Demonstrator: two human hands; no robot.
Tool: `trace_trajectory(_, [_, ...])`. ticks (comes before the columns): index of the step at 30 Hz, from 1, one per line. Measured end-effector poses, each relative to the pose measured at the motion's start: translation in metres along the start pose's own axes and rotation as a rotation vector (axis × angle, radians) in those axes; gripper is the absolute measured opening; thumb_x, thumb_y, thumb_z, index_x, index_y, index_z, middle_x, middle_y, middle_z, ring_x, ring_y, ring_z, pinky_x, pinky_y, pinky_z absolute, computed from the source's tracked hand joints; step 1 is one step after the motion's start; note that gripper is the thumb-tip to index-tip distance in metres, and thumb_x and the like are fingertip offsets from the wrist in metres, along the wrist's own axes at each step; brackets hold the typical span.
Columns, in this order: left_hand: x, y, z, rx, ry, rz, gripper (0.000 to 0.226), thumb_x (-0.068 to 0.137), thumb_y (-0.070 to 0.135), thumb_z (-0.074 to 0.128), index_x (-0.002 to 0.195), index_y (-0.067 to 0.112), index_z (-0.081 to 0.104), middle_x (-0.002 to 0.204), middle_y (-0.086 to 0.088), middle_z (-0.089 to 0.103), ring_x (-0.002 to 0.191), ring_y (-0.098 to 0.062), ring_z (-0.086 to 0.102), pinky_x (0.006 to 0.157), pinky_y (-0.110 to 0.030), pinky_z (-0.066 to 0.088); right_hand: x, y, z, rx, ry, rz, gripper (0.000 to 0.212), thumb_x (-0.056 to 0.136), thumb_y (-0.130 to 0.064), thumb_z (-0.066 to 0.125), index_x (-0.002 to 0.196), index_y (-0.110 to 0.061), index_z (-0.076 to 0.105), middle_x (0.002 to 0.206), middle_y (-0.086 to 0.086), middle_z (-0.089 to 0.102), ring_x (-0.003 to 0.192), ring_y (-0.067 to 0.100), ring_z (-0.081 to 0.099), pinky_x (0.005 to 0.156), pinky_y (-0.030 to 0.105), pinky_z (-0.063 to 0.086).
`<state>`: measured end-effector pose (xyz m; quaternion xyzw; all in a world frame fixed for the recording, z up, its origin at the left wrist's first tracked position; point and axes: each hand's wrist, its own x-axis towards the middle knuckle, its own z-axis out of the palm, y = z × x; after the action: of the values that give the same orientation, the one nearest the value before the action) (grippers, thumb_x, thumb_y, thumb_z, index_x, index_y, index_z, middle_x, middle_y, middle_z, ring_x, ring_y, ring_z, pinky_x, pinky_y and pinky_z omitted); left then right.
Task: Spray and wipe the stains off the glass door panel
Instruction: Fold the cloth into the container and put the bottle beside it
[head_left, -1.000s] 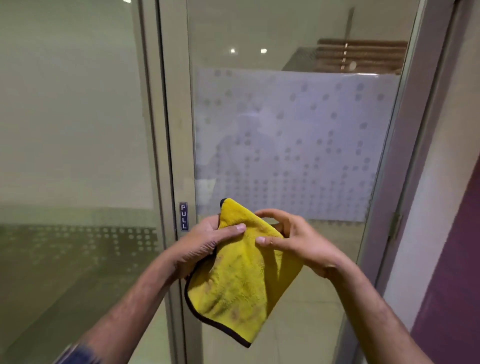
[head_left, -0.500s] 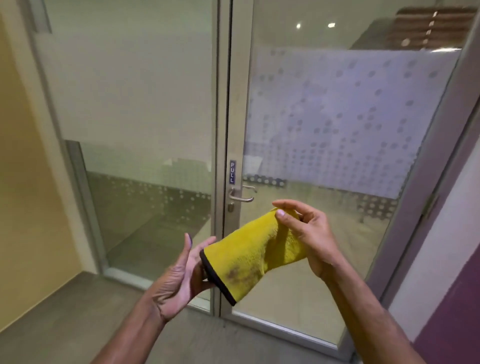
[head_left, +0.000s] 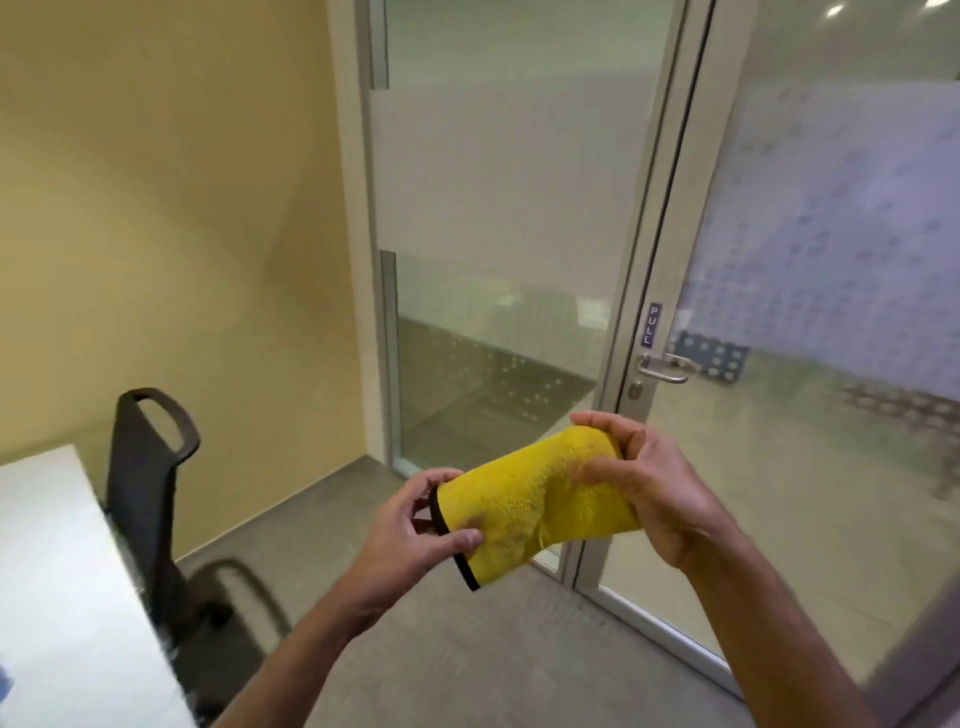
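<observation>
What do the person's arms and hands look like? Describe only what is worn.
Both forearms are bare up to the frame's bottom edge: no sleeves, gloves, watch or rings show on the left hand or the right hand. The fingernails are short and unpainted.

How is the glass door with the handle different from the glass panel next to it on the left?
The glass door has a lever handle and a PULL sign on its frame; the fixed glass panel has neither. The door's frosted band is patterned with dots, while the panel's band is plain and milky. The door sits right of the panel. Both have pale metal frames, clear glass low down, and reach the floor.
</observation>
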<state>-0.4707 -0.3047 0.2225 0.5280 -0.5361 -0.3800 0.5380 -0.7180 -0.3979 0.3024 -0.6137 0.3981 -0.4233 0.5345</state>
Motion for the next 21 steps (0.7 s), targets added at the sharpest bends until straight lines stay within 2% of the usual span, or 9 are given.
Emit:
trace_trajectory(2, [-0.031,-0.004,-0.043,0.055,0.036,-0.008,0.060,0.067,0.028,0.094,0.120,0.031,0.066,0.119,0.001,0.067,0.106,-0.020,0.068,0.083,-0.032,0.061,-0.007,0.000,0.048,-0.008,-0.064,0.002,0.062,0.061,0.007,0.079,0.112,-0.028,0.077,0.115,0.009,0.073,0.110,0.033,0.066,0.092,0.053,0.056])
trace_trajectory(5, [-0.084,-0.010,-0.110,0.076,0.096,-0.063,0.052,0.073,0.022,0.092,0.117,0.027,0.066,0.118,0.000,0.066,0.100,-0.015,0.069,0.078,-0.026,0.060,-0.024,0.000,0.131,-0.018,-0.146,0.014,0.065,0.066,0.017,0.073,0.118,-0.023,0.074,0.116,0.009,0.072,0.106,0.029,0.066,0.083,0.047,0.058])
trace_trajectory(9, [-0.150,-0.020,-0.203,0.064,0.216,-0.128,0.032,0.083,0.017,0.083,0.111,0.023,0.068,0.109,-0.006,0.071,0.104,-0.018,0.069,0.087,-0.030,0.061,-0.043,0.009,0.242,-0.076,-0.193,0.002,0.066,0.071,0.021,0.068,0.121,-0.022,0.071,0.113,0.011,0.071,0.098,0.025,0.066,0.083,0.046,0.059])
trace_trajectory(11, [-0.180,-0.028,-0.244,0.059,0.296,-0.152,0.028,0.086,0.017,0.080,0.110,0.024,0.069,0.106,-0.003,0.074,0.101,-0.016,0.071,0.086,-0.028,0.061,-0.049,0.015,0.291,-0.116,-0.230,-0.028,0.065,0.072,0.021,0.069,0.121,-0.022,0.069,0.110,0.011,0.072,0.096,0.024,0.066,0.081,0.041,0.058])
trace_trajectory(13, [-0.206,-0.034,-0.277,0.066,0.371,-0.170,0.025,0.089,0.019,0.078,0.110,0.028,0.068,0.105,0.003,0.075,0.101,-0.012,0.072,0.083,-0.024,0.060,-0.055,0.021,0.333,-0.173,-0.279,-0.035,0.062,0.074,0.017,0.073,0.124,-0.019,0.068,0.111,0.010,0.072,0.098,0.025,0.067,0.083,0.038,0.059])
trace_trajectory(15, [-0.228,-0.038,-0.304,0.062,0.439,-0.193,0.025,0.092,0.023,0.074,0.114,0.028,0.065,0.107,0.005,0.075,0.105,-0.016,0.071,0.087,-0.027,0.061,-0.060,0.026,0.367,-0.240,-0.338,-0.022,0.055,0.076,0.009,0.078,0.124,-0.017,0.069,0.112,0.009,0.073,0.103,0.028,0.070,0.087,0.043,0.060])
trace_trajectory(18, [-0.256,-0.045,-0.337,0.022,0.538,-0.220,0.028,0.093,0.026,0.071,0.120,0.022,0.063,0.113,-0.001,0.073,0.109,-0.020,0.070,0.095,-0.037,0.061,-0.065,0.032,0.409,-0.336,-0.425,-0.010,0.029,0.082,-0.007,0.081,0.106,-0.020,0.075,0.101,0.006,0.075,0.097,0.026,0.070,0.083,0.044,0.061])
trace_trajectory(21, [-0.274,-0.058,-0.360,-0.044,0.616,-0.265,0.032,0.093,0.027,0.070,0.124,0.020,0.063,0.118,-0.004,0.073,0.110,-0.023,0.070,0.094,-0.039,0.062,-0.065,0.044,0.446,-0.383,-0.521,0.028,0.011,0.088,-0.019,0.078,0.096,-0.017,0.072,0.100,0.007,0.072,0.095,0.022,0.065,0.074,0.036,0.055])
